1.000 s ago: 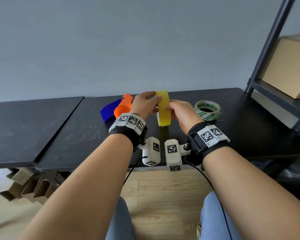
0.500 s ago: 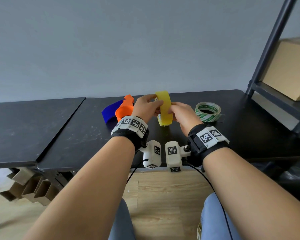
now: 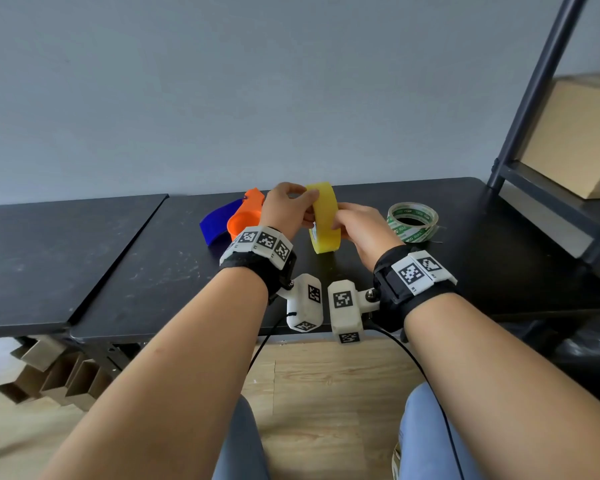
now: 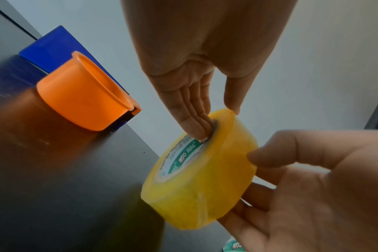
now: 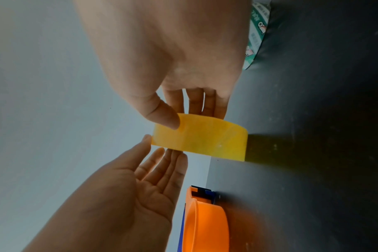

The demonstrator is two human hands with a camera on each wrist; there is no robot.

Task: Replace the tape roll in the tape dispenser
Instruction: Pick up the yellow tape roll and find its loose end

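Observation:
Both hands hold a yellow tape roll [image 3: 324,220] upright, its lower edge at or just above the black table [image 3: 153,271]. My left hand [image 3: 291,209] pinches its upper rim, with the thumb on the outside and the fingers [image 4: 196,126] at the printed core. My right hand [image 3: 347,220] grips the other side, with its thumb on the roll [image 5: 201,141] and its fingers behind it. The orange and blue tape dispenser [image 3: 243,220] lies just left of my left hand, and its orange drum [image 4: 80,102] holds no roll.
A nearly used-up clear roll with green print [image 3: 413,221] lies flat on the table to the right of my right hand. A dark metal shelf frame [image 3: 534,98] with a cardboard box [image 3: 575,140] stands at the far right. A second black table [image 3: 32,254] adjoins on the left.
Both hands keep hold of the yellow roll in about the same place. Only the view and the fingers have shifted slightly.

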